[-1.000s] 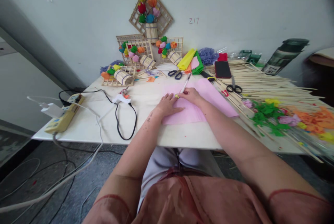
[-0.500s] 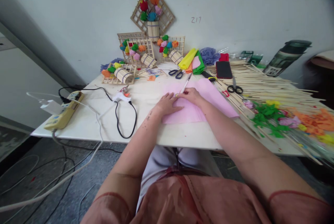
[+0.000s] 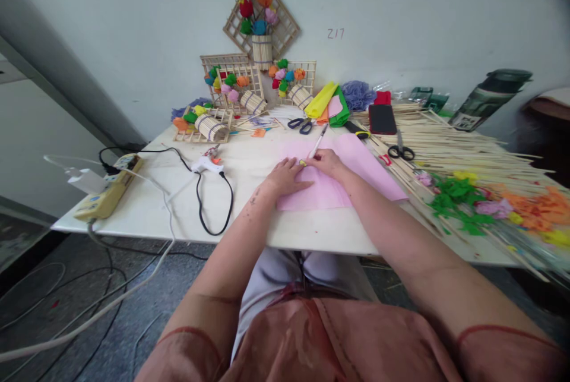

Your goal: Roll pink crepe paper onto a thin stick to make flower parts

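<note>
A sheet of pink crepe paper lies on the white table in front of me. My left hand rests flat on its left part, fingers spread. In my right hand I grip a white pen, its upper end leaning up and away to the right. The pen's tip is hidden by my fingers. A small yellow piece shows between the fingertips of both hands; I cannot make out what it is.
Scissors and folded yellow paper lie beyond the sheet. A glue gun with its cord is at left, near a power strip. Bamboo sticks, a phone and green paper pieces spread at right. Flower frames stand behind.
Both hands stay nearly in place on the pink crepe paper. The pen has barely shifted, and the view has moved very slightly.
</note>
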The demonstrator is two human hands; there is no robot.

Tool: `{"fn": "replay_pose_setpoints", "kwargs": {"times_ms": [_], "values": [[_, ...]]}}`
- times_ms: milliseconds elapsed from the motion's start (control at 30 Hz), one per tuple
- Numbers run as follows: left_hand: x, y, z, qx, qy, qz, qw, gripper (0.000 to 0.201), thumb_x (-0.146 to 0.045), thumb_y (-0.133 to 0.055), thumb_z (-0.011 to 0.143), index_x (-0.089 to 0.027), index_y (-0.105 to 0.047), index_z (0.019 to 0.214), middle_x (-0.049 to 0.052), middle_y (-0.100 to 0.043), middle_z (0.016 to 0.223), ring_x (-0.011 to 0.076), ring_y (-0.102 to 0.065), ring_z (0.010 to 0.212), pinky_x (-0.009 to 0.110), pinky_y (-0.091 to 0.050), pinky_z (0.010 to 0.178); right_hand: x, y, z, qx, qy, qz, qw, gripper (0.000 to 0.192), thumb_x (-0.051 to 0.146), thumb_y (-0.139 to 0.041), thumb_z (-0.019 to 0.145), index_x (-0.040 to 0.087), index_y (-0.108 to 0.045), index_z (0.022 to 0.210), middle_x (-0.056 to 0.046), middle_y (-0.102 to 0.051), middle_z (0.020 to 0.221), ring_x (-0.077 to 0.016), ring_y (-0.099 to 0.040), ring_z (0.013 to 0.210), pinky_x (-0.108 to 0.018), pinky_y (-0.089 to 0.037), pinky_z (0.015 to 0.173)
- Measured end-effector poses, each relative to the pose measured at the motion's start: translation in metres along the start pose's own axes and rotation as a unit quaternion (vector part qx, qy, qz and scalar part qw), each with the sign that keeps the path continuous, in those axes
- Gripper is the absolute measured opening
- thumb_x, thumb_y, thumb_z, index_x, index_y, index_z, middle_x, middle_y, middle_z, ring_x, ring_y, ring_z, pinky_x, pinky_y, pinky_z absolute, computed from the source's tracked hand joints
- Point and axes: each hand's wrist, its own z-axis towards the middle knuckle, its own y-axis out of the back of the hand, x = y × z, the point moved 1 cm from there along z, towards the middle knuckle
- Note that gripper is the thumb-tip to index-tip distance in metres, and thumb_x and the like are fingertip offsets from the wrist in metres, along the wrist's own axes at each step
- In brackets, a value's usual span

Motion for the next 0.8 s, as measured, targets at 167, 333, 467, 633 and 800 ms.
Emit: {"fn": "replay_pose_setpoints", "kwargs": {"times_ms": [167, 333, 467, 633, 800], "values": [[0.0003, 0.0002, 0.0, -0.001, 0.0, -0.004, 1.0, 0.079, -0.069, -0.035, 0.08, -0.019, -0.029, 0.141, 0.008, -0.021, 0.149, 0.0296, -0.016, 0.136, 0.039, -0.015, 0.109, -0.0022, -0.0009, 0.0007, 0.006, 0.004, 0.008, 1.0, 0.026, 0.038, -0.063, 0.071, 0.017, -0.071, 0.084, -0.005, -0.072, 0.084, -0.0174, -0.064, 0.076, -0.026, -0.049, 0.069], [0.0007, -0.0008, 0.0005, 0.0, 0.001, -0.004, 1.0, 0.08, -0.069, -0.034, 0.079, -0.018, -0.03, 0.14, 0.009, -0.022, 0.149, 0.0292, -0.016, 0.136, 0.039, -0.015, 0.109, -0.0022, -0.0014, 0.0, 0.002, 0.009, 0.008, 1.0, 0.025, 0.037, -0.064, 0.071, 0.017, -0.071, 0.084, -0.005, -0.072, 0.083, -0.017, -0.064, 0.075, -0.026, -0.048, 0.068], [0.001, -0.0017, 0.0011, -0.003, 0.0, -0.001, 1.0, 0.08, -0.07, -0.034, 0.079, -0.019, -0.029, 0.14, 0.01, -0.021, 0.149, 0.0294, -0.015, 0.136, 0.04, -0.015, 0.109, -0.0013, -0.0011, 0.0001, 0.001, 0.01, 0.001, 1.0, 0.024, 0.037, -0.064, 0.071, 0.017, -0.071, 0.084, -0.005, -0.072, 0.082, -0.0168, -0.064, 0.075, -0.026, -0.048, 0.067], [0.0004, -0.0014, 0.0008, -0.001, 0.002, 0.003, 1.0, 0.08, -0.07, -0.034, 0.079, -0.018, -0.03, 0.14, 0.01, -0.021, 0.149, 0.0299, -0.016, 0.136, 0.039, -0.015, 0.109, -0.0059, -0.002, 0.0023, -0.009, 0.007, 0.011, 1.0, 0.022, 0.035, -0.063, 0.071, 0.017, -0.07, 0.081, -0.005, -0.071, 0.081, -0.0172, -0.064, 0.075, -0.026, -0.048, 0.067], [0.0002, -0.0025, 0.0013, -0.009, -0.002, 0.0, 1.0, 0.081, -0.07, -0.035, 0.079, -0.018, -0.031, 0.14, 0.01, -0.023, 0.148, 0.0311, -0.017, 0.135, 0.04, -0.016, 0.109, -0.0067, -0.0031, 0.0025, -0.033, 0.024, 0.054, 0.998, 0.022, 0.035, -0.061, 0.072, 0.016, -0.07, 0.081, -0.005, -0.071, 0.08, -0.0169, -0.064, 0.074, -0.026, -0.049, 0.068]]}}
